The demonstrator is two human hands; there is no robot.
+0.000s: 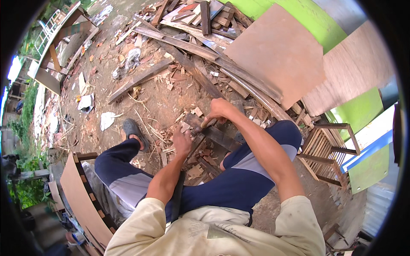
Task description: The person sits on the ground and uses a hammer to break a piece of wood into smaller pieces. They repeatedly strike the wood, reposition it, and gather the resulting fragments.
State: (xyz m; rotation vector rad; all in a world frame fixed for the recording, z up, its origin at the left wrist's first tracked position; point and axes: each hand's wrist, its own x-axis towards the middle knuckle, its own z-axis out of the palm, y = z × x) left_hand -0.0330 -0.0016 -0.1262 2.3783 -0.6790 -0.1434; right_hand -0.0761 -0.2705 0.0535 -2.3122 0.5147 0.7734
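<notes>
A short dark wooden plank (pixel 220 138) lies slantwise between my knees, its far end beneath my hands. My right hand (pixel 218 110) is over that end with bent fingers, one fingertip pressed to the wood; what its other fingers hold, if anything, is hidden. Close by on the left, my left hand (pixel 183 140) is closed at the plank's edge, and I cannot make out what is in it. A narrow dark wood strip (pixel 195 144) runs down from beside the left hand. Wood chips and small offcuts (pixel 195 172) lie below the plank.
Long timber beams (pixel 200 53) and a scrap wood heap (pixel 213 19) lie ahead. Large plywood sheets (pixel 277 51) lean at the right, near a slatted wooden frame (pixel 329 151). A curved wooden piece (pixel 81 200) stands at my left. My shod foot (pixel 136 133) rests on littered dirt.
</notes>
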